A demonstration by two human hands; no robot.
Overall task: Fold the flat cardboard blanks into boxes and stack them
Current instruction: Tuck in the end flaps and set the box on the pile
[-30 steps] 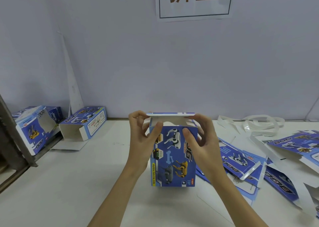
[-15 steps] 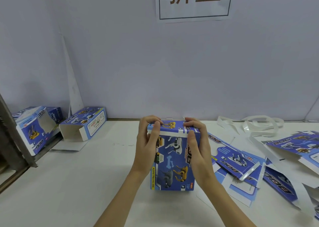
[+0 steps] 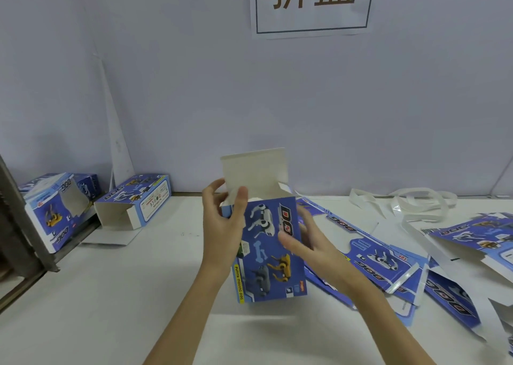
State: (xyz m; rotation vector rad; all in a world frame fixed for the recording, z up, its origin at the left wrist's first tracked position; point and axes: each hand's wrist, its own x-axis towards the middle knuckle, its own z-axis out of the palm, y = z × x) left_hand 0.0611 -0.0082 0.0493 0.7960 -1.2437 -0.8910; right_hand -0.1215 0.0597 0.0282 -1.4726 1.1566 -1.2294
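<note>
A blue printed cardboard box (image 3: 270, 256) with toy dogs on it stands upright in the middle, just above the white table (image 3: 125, 303). Its white top flap (image 3: 254, 170) sticks straight up. My left hand (image 3: 222, 225) grips the box's upper left edge, thumb on the front and fingers behind. My right hand (image 3: 302, 242) holds the right side, thumb across the front face. Flat blue blanks (image 3: 372, 253) lie spread to the right.
Two folded boxes sit at the far left: one lying open-ended (image 3: 133, 200), another (image 3: 55, 212) by a metal frame (image 3: 19, 225). White plastic straps (image 3: 402, 203) lie at the back right. More blanks (image 3: 472, 242) cover the right edge. A paper sign (image 3: 312, 3) hangs on the wall.
The box's top end was pressed shut under both hands half a second ago. Now a white flap stands open on top, and both hands have slid down the box's sides.
</note>
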